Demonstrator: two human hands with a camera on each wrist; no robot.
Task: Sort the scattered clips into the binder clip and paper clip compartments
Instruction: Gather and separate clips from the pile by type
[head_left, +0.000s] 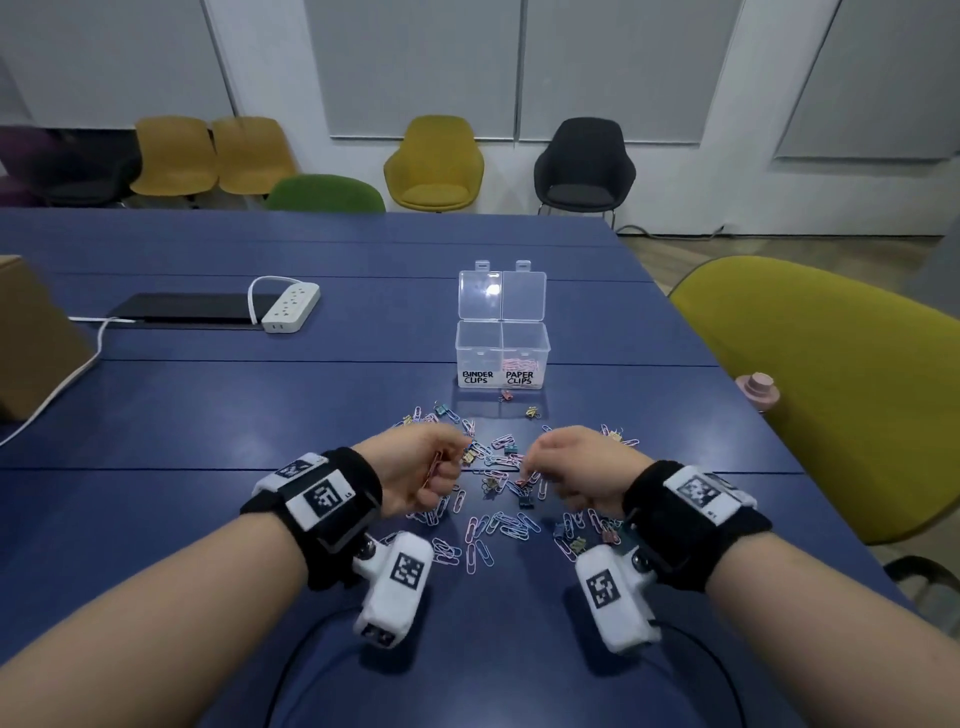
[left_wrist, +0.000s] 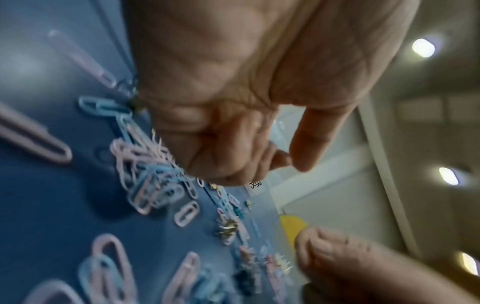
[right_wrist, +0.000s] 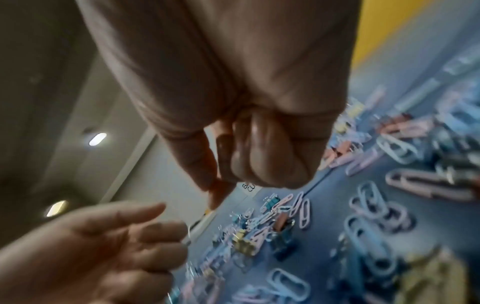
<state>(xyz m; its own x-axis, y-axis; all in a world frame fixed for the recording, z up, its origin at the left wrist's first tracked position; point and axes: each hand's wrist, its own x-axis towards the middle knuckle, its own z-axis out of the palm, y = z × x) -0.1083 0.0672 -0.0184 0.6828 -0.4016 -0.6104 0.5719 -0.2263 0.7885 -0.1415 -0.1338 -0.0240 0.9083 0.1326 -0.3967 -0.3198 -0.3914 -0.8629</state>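
Note:
A clear two-part box (head_left: 501, 332) stands open at mid-table. Its left part is labelled BINDER CLIPS (head_left: 478, 376) and looks empty. The right part, labelled PAPER CLIPS (head_left: 520, 378), holds pink clips. In front of it, pastel paper clips (head_left: 498, 522) and small binder clips (head_left: 525, 501) lie scattered. My left hand (head_left: 426, 467) hovers over the pile's left side, fist curled round pink paper clips (head_left: 434, 466); their wire ends poke out (left_wrist: 157, 139). My right hand (head_left: 563, 462) hangs over the pile's right side. Its fingers (right_wrist: 267, 156) are curled, and nothing shows between thumb and forefinger.
A white power strip (head_left: 291, 306) and a black flat panel (head_left: 192, 306) lie at the back left, with a cardboard box (head_left: 26, 338) at the far left edge. An olive chair (head_left: 841, 395) and a pink object (head_left: 758, 391) stand off the table's right edge.

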